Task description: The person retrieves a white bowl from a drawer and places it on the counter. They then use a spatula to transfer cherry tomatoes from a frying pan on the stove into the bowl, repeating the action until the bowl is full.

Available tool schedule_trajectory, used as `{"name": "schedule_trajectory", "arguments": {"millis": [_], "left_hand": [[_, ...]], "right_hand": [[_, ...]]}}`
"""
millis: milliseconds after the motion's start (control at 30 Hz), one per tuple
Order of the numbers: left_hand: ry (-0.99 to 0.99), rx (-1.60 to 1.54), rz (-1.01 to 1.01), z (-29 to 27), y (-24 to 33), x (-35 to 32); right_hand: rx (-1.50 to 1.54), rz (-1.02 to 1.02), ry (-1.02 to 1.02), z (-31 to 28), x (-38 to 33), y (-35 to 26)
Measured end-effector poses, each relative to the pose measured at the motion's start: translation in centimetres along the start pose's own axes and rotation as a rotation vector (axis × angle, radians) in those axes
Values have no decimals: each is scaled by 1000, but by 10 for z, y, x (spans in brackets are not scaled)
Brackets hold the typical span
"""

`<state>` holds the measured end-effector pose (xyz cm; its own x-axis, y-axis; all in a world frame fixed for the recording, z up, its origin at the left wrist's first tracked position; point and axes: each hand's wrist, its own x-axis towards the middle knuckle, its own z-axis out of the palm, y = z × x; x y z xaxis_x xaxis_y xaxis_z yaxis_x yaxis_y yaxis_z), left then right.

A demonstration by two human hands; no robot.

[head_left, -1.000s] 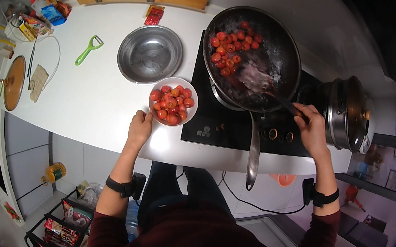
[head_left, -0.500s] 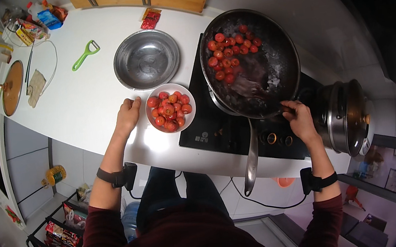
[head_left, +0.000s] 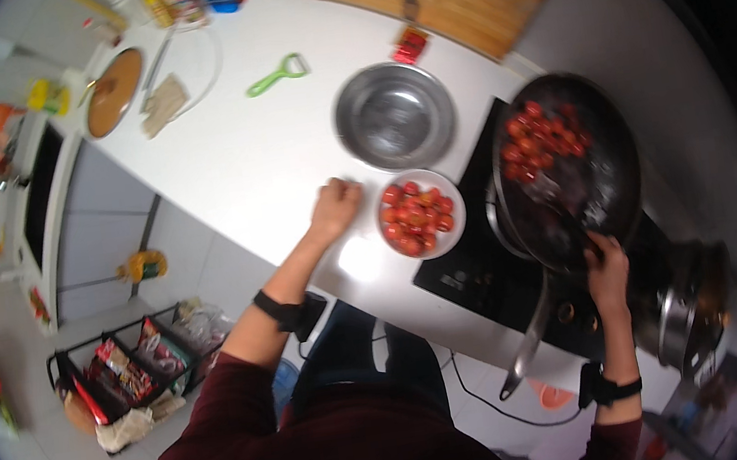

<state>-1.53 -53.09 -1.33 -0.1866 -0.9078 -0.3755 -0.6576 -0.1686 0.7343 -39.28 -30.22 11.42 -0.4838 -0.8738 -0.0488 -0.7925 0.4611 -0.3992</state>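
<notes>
A dark wok (head_left: 613, 162) sits tilted on the black cooktop, its long metal handle (head_left: 530, 339) pointing toward me. Small round red fruits (head_left: 543, 140) cluster in its far left part, beside some dark liquid. At the near right rim, my right hand (head_left: 609, 271) is closed around what looks like a dark utensil handle reaching into the wok; blur hides its working end. My left hand (head_left: 337, 206) rests curled on the white counter, seemingly holding nothing. Just right of it stands a white bowl (head_left: 460, 229) of similar red fruits (head_left: 418, 214).
Behind the bowl stands a metal basin (head_left: 351, 130). A green peeler (head_left: 278, 74), a red packet (head_left: 410, 44), a cloth (head_left: 164, 106) and a round lid (head_left: 116, 91) lie farther back and left. A lidded steel pot (head_left: 678, 315) stands right of the wok.
The whole view has swung, moving the counter and wok rightward and down in the picture. My right hand stays by the wok's near rim, and my left hand remains beside the bowl.
</notes>
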Motion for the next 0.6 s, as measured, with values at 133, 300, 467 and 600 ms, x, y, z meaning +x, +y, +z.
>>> {"name": "schedule_trajectory", "arguments": {"millis": [133, 300, 467, 600], "left_hand": [[7, 20, 5, -15, -4, -5], [294, 70, 81, -54, -32, -1], [562, 110, 159, -143, -84, 43], [606, 167, 163, -219, -127, 103]], "right_hand": [[-156, -78, 17, 4, -7, 2], [-154, 23, -59, 0, -13, -1], [102, -69, 165, -48, -46, -41], [287, 53, 91, -81, -111, -118]]}}
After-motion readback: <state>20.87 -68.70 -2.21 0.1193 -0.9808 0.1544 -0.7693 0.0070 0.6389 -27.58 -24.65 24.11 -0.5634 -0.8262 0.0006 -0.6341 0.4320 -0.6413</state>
